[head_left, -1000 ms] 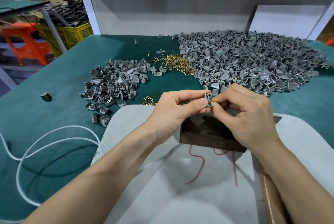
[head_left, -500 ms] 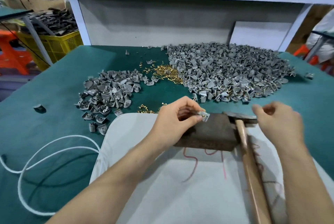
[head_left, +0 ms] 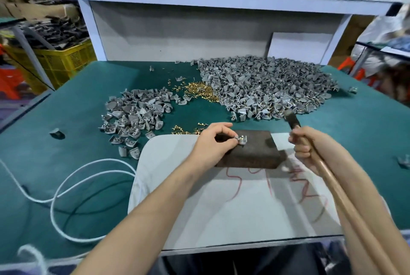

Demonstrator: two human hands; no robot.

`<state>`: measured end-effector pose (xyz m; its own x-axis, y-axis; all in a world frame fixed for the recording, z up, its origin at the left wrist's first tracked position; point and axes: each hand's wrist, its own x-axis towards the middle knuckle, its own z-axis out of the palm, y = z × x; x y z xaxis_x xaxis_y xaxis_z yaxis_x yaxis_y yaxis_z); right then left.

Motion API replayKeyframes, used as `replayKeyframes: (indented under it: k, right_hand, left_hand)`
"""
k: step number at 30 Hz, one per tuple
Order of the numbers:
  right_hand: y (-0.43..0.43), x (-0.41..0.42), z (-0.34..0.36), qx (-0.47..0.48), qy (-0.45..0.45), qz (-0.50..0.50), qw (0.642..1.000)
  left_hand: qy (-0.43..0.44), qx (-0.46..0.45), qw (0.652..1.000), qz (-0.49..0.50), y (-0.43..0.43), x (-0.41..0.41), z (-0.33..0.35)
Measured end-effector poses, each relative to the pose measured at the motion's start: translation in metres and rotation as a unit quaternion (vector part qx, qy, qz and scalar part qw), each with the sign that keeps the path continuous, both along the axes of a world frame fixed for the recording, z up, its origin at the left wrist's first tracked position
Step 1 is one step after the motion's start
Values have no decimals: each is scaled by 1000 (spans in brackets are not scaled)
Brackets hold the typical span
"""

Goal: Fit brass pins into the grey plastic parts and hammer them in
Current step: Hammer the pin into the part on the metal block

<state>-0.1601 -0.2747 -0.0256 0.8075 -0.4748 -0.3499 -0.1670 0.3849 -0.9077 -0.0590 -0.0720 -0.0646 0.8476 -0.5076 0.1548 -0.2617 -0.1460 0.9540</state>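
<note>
1. Hammering step in hand: steadies one grey plastic part (head_left: 242, 141) on top of the dark block (head_left: 255, 156), with a glint at its top that looks like a fitted brass pin (head_left: 239, 138).
2. Pinches that part at its left edge with the left hand (head_left: 211, 141), grip narrow, thumb and fingertips closed on it.
3. Wraps the right hand (head_left: 307, 147) round the wooden shaft of the hammer (head_left: 292, 120), grip tight just below the head; carries the blurred head apparently lifted, beyond and to the right of the block, apart from the part.
4. Calls next, most likely, for a short straight blow onto the pin, keeping the left fingertips out of the strike and the part flat, to drive the pin in square.
5. Leaves plenty to do, judging by the large heap of grey parts (head_left: 266, 88) at the back of the green surface (head_left: 66, 108), the loose brass pins (head_left: 202, 91) just beside it, and a smaller heap (head_left: 135, 117) to the left.
6. Shows red scrawl on the white mat (head_left: 221, 219) under the block, not readable as words; no brand or label legible anywhere.
</note>
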Motion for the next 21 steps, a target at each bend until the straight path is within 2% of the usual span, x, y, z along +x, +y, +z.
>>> replayKeyframes:
  k: [1, 3, 8, 12, 15, 17, 19, 21]
  right_hand:
    - [5, -3, 6, -1, -4, 30, 1000]
    - [19, -5, 19, -98, 17, 71, 993]
    - [55, 6, 48, -310, 40, 127, 941]
    - [64, 12, 49, -463, 97, 148, 869]
    - [71, 12, 50, -610, 122, 154, 767]
    - [77, 12, 53, -671, 141, 172, 707]
    - [81, 13, 58, -701, 152, 173, 675]
    - [83, 13, 66, -715, 140, 140, 671]
  left_hand:
    - [3, -5, 1000, 1, 0, 0, -1]
    - [8, -16, 1000, 0, 0, 0, -1]
    - [0, -12, 1000, -2, -1, 1, -2]
    - [-7, -12, 1000, 0, -1, 2, -2]
    - [-7, -6, 1000, 6, -1, 3, -3]
    - [-9, -7, 1000, 12, -1, 4, -4]
    - [-10, -10, 1000, 14, -1, 4, -4]
    - [-3, -16, 1000, 15, 0, 4, -3]
